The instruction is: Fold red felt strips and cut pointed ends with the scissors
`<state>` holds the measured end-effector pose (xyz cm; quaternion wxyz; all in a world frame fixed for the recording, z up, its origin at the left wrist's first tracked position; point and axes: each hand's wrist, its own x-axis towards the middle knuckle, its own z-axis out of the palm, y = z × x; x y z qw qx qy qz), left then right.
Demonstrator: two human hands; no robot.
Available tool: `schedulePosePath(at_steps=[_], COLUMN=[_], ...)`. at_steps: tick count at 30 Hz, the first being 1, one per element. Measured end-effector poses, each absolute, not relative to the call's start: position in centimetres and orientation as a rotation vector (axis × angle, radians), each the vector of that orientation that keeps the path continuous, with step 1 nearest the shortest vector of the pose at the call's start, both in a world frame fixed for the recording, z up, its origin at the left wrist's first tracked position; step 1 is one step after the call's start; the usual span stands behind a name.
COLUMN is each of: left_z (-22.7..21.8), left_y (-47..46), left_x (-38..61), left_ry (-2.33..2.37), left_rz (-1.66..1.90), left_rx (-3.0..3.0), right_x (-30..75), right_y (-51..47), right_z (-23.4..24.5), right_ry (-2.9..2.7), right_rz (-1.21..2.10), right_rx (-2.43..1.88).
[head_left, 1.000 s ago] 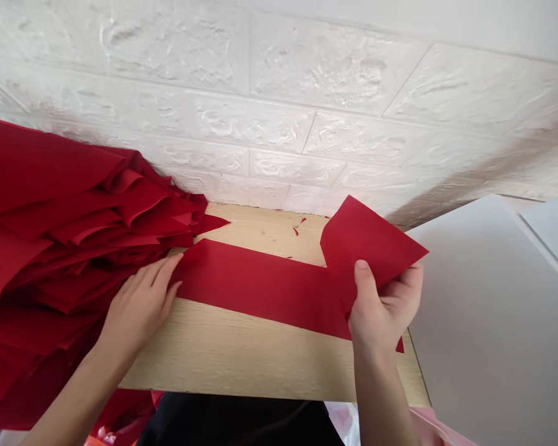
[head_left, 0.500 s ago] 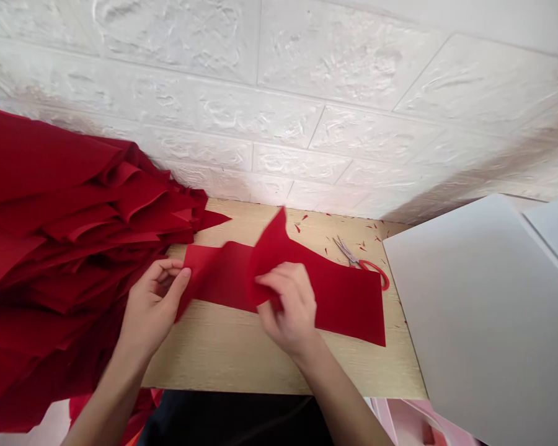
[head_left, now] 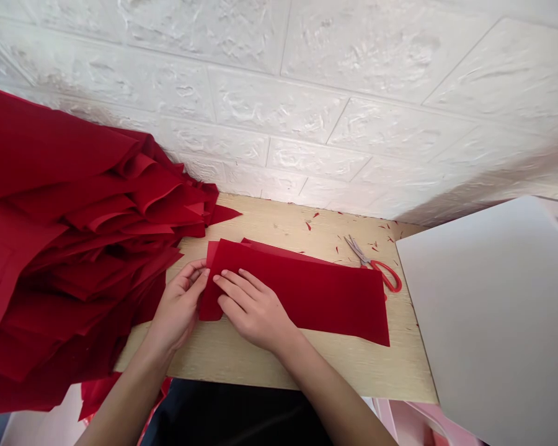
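Note:
A long strip of dark red fabric (head_left: 316, 291) lies across the wooden table, over a lighter red layer (head_left: 212, 251) that shows at its left end and along its back edge. My left hand (head_left: 183, 303) pinches the left edge of the lighter layer between thumb and fingers. My right hand (head_left: 255, 310) rests flat on the top strip near its left end, fingers stretched out. Scissors with red handles (head_left: 374, 265) lie behind the strip's right end, their blades slightly apart. Part of one handle is hidden under the fabric.
A big heap of red fabric pieces (head_left: 88, 248) fills the left side. Red scraps (head_left: 308, 226) are scattered along the back of the wooden table (head_left: 260, 365). A white panel (head_left: 488, 310) stands at the right, and a white brick-patterned wall (head_left: 307, 111) rises behind.
My right hand has brought the lifted left end of the dark strip down and left, and now lies flat on it. The left hand keeps its pinch. The view has shifted slightly.

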<state>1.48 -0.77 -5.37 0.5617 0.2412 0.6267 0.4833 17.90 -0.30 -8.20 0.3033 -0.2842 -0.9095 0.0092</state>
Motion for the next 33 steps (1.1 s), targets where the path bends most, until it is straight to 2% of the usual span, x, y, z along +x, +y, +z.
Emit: schedulePosePath(at_steps=[12, 23, 28, 33], left_z=[-6.2, -4.3, -3.2, 1.1], left_y=[-0.7, -0.4, -1.2, -2.1], left_x=[0.9, 0.8, 0.5, 1.4], left_ry=[1.474, 1.525, 1.615, 1.626], left_rz=[1.16, 0.977, 0.861, 0.781], left_rx=[0.602, 0.844, 1.249, 1.721], right_x=[18.1, 20.2, 23.7, 23.1], right_y=[0.3, 0.1, 2.0, 5.4], right_z=[-7.8, -7.7, -4.9, 0.3], right_ry=[-2.46, -2.466, -2.257, -2.505], right_rz=[-0.114, 0.229, 0.324, 0.51], right_rx=[-0.615, -0.705, -1.114, -0.849])
